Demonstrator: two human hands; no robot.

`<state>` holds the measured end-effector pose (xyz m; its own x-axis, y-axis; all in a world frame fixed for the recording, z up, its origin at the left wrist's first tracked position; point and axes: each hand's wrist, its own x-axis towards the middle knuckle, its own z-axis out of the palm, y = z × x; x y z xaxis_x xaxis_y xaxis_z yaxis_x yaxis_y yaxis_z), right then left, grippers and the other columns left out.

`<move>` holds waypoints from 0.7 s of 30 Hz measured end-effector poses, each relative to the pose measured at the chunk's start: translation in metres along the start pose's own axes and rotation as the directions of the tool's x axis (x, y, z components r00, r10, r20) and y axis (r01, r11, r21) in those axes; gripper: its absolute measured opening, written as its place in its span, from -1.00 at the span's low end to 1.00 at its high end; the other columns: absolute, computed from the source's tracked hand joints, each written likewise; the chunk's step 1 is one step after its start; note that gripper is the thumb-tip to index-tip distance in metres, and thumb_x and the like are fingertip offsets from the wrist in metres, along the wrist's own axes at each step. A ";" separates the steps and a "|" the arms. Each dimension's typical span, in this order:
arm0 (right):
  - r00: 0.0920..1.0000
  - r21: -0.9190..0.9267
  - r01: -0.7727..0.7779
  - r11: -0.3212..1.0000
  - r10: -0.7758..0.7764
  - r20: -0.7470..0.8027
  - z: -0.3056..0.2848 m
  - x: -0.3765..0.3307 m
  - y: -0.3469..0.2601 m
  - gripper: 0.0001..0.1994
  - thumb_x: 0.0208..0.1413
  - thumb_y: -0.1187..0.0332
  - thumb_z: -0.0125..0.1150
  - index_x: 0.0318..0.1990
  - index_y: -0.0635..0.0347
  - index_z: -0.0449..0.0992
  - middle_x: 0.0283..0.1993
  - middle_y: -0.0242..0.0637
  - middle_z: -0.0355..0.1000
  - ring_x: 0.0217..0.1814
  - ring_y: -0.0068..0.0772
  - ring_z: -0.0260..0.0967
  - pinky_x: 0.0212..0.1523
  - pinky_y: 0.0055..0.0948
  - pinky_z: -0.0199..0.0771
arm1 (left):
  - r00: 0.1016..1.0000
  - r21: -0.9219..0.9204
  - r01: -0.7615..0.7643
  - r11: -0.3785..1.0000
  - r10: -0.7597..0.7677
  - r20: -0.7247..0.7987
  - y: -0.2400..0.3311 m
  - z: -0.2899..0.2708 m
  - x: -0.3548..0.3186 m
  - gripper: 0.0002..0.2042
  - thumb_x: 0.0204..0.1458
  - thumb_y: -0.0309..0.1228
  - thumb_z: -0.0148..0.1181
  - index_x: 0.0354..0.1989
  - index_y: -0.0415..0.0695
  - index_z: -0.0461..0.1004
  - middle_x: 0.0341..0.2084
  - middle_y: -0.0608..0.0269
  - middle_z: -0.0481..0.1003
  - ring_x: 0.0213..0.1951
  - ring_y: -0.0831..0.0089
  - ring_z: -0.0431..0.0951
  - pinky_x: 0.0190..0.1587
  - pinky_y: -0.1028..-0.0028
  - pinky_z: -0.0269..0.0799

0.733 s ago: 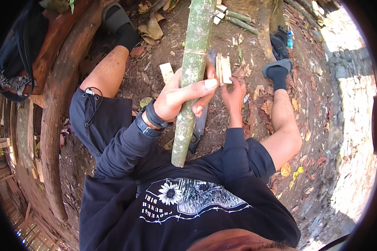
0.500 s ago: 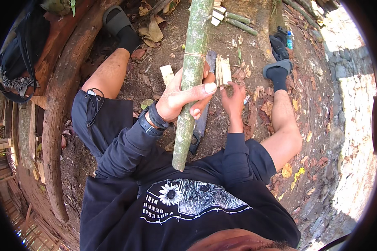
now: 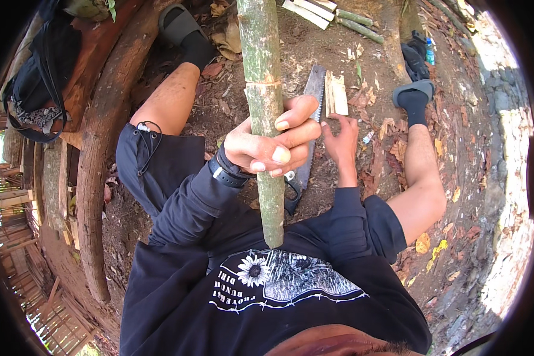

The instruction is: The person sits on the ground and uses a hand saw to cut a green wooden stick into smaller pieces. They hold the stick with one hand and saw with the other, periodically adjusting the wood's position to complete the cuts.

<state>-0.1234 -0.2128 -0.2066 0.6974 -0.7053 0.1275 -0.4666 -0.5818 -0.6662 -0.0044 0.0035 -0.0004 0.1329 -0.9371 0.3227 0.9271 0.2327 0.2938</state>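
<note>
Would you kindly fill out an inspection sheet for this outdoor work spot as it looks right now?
Surface: bare dirt ground, strewn with dry leaves and wood chips.
Job's things: green bamboo pole, upright between the knees; hand saw lying flat on the dirt; pale split wood pieces beside the saw.
Clutter: cut sticks at the top; a dark backpack on the curved log.
Grippers: left hand wrapped around the pole; right hand down by the split pieces, fingers open; contact unclear.
Cables: nothing seen.
Surroundings: stone edging at right, wooden slats at left.
</note>
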 end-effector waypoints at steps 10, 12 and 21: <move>0.992 0.003 -0.079 0.997 0.078 0.104 0.002 0.001 -0.002 -0.62 0.20 0.20 0.51 0.13 0.06 0.66 0.09 -0.04 0.44 0.26 0.12 0.39 0.30 -0.02 0.41 | 0.932 -0.149 0.139 0.979 -0.078 0.355 0.011 -0.015 0.005 -0.64 -0.01 -0.73 0.31 -0.28 -0.01 0.27 -0.55 0.51 0.40 -0.68 0.71 0.51 -0.56 0.63 0.51; 0.989 0.009 -0.079 0.997 0.077 0.127 0.005 -0.002 -0.003 -0.62 0.20 0.20 0.51 0.13 0.07 0.66 0.09 -0.04 0.44 0.26 0.13 0.39 0.31 -0.02 0.42 | 0.878 -0.163 0.207 0.965 -0.110 0.466 0.009 -0.016 0.010 -0.64 -0.05 -0.73 0.36 -0.32 -0.03 0.29 -0.55 0.49 0.42 -0.66 0.68 0.53 -0.53 0.62 0.54; 0.989 0.033 -0.058 0.998 0.053 0.138 0.009 -0.004 -0.003 -0.61 0.20 0.21 0.51 0.14 0.10 0.66 0.11 -0.01 0.45 0.27 0.14 0.40 0.33 -0.05 0.43 | 0.620 -0.273 0.331 0.903 0.010 0.785 -0.004 -0.016 0.037 -0.64 0.14 -0.13 0.60 -0.27 -0.08 0.52 -0.42 0.36 0.70 -0.39 0.52 0.78 -0.30 0.59 0.75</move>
<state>-0.1201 -0.2043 -0.2123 0.7399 -0.6726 -0.0110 -0.4885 -0.5260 -0.6962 0.0022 -0.0363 -0.0043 -0.1833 -0.3743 0.9090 0.9771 -0.1714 0.1264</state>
